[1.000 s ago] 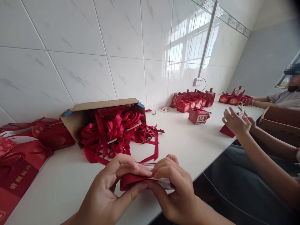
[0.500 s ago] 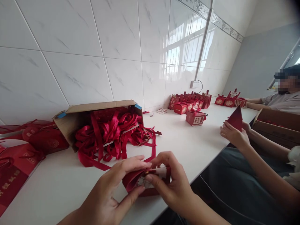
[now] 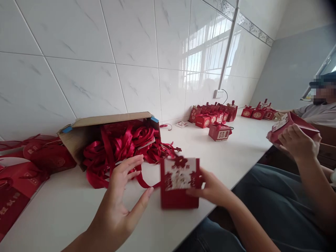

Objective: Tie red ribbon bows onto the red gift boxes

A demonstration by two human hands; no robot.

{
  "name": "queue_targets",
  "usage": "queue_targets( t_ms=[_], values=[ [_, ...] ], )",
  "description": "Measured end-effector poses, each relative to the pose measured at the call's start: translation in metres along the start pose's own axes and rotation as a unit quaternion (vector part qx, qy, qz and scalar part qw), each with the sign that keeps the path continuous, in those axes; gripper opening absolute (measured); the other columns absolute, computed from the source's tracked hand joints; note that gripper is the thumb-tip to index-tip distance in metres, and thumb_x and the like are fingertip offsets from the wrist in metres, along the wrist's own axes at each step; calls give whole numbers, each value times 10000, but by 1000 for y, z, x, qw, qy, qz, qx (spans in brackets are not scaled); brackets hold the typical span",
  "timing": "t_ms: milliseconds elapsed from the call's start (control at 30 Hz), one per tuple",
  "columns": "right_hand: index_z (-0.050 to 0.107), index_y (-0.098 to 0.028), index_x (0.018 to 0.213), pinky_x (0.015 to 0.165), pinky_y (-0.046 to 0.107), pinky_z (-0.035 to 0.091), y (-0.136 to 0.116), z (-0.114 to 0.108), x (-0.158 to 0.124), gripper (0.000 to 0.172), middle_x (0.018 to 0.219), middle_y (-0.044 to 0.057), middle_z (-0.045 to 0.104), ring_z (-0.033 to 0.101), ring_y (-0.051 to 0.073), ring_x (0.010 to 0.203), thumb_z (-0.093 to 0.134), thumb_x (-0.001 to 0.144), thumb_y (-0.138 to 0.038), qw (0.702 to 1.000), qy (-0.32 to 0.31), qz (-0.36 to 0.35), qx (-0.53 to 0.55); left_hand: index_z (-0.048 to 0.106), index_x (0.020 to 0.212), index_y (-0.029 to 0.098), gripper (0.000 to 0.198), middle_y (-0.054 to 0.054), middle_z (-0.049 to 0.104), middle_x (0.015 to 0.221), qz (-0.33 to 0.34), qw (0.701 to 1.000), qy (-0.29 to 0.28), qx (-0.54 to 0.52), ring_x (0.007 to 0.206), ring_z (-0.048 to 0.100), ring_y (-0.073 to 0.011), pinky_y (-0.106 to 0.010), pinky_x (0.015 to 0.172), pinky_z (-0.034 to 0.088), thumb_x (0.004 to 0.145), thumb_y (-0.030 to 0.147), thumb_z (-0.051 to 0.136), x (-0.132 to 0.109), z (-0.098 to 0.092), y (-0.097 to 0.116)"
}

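Note:
A red box with a white patterned panel and a flower-shaped piece at its top (image 3: 180, 196) is upright and slightly blurred in front of me. My right hand (image 3: 210, 187) grips its right side, thumb across the front. To the left of the box, my left hand (image 3: 123, 199) is raised with fingers and thumb spread, touching nothing. Behind my left hand, red ribbons (image 3: 120, 143) spill from a cardboard box (image 3: 78, 143) lying on its side. One ribbon strand runs toward the red box's left edge; whether it is attached cannot be made out.
Red bags (image 3: 15, 189) stand at the left. Small red boxes (image 3: 202, 120) line the wall, with a single one (image 3: 219, 132) nearer. At the right, a person's hands (image 3: 296, 143) hold a red box (image 3: 294, 127); another person sits beyond. The white table's edge (image 3: 236, 187) runs diagonally.
The red box now stands upright, its panel facing me. My left hand has let go and moved left; my right hand has shifted right. The neighbour's hands and red box moved right.

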State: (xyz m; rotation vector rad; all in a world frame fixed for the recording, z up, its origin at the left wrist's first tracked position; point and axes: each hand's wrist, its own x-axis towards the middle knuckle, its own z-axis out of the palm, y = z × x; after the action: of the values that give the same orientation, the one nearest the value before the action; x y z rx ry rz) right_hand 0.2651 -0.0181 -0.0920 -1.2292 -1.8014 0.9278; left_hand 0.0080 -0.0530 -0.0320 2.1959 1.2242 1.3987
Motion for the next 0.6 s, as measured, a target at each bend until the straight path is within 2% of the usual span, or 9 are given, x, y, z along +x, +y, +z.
queue_targets(
  t_ms=[67,100,133,167,267,367,433,500,600],
  values=[
    [410,-190,1303,701,364,537,26,-17,14,639,1139,120,615,652,243,863,652,735,-354,983,155,86,-52,302,1309,279,556,-106,422,1345,-1,1000,0,6,1250,427,-268,-434,1003,439,823,241,568,1,-1,2],
    [342,-157,1357,751,382,527,40,-23,20,726,1233,171,549,628,278,965,643,737,-386,952,247,127,-126,291,1321,275,573,-110,412,1355,-3,1000,-4,18,1253,424,-273,-436,1000,440,821,245,570,3,-1,1],
    [268,-98,1398,825,406,502,52,-26,25,833,1335,240,438,560,325,1098,641,729,-424,914,305,166,-208,281,1333,272,589,-111,399,1369,-4,999,-13,39,1255,421,-278,-438,1000,439,821,250,570,4,-1,-2],
    [212,-20,1411,905,458,449,62,-27,29,881,1384,305,338,453,383,1213,625,742,-418,897,323,185,-237,282,1340,269,590,-110,388,1381,-5,998,-25,64,1258,420,-280,-441,1003,435,823,258,567,6,1,-8],
    [273,0,1400,1014,512,323,80,-18,32,719,1406,289,328,316,404,1307,516,823,-353,891,295,188,-288,352,1315,241,491,-106,402,1380,-5,986,-82,148,1275,406,-274,-450,1030,401,852,278,513,14,9,-39],
    [427,-88,1342,1034,517,283,83,-8,27,519,1373,207,426,345,370,1295,425,872,-307,897,254,173,-318,447,1272,189,413,-128,459,1352,-19,966,-155,205,1280,405,-281,-465,1030,385,870,282,461,18,18,-78],
    [491,-89,1293,1035,534,269,82,-6,25,467,1350,207,449,347,376,1288,393,887,-298,899,240,169,-326,533,1198,185,347,-126,509,1316,-29,949,-214,228,1255,432,-295,-483,1015,379,870,265,454,17,21,-94],
    [535,-83,1249,1031,546,271,79,-7,24,438,1350,213,442,344,385,1285,378,894,-286,903,228,163,-325,613,1049,194,251,-100,601,1183,-29,935,-257,242,1134,527,-277,-466,959,407,878,240,436,14,23,-99],
    [624,-139,1123,1025,481,336,65,-4,22,350,1324,164,477,416,326,1247,404,891,-282,921,192,136,-311,614,799,189,206,-48,647,891,-8,926,-270,263,861,584,-220,-402,829,438,883,215,427,10,25,-91]
  ],
)
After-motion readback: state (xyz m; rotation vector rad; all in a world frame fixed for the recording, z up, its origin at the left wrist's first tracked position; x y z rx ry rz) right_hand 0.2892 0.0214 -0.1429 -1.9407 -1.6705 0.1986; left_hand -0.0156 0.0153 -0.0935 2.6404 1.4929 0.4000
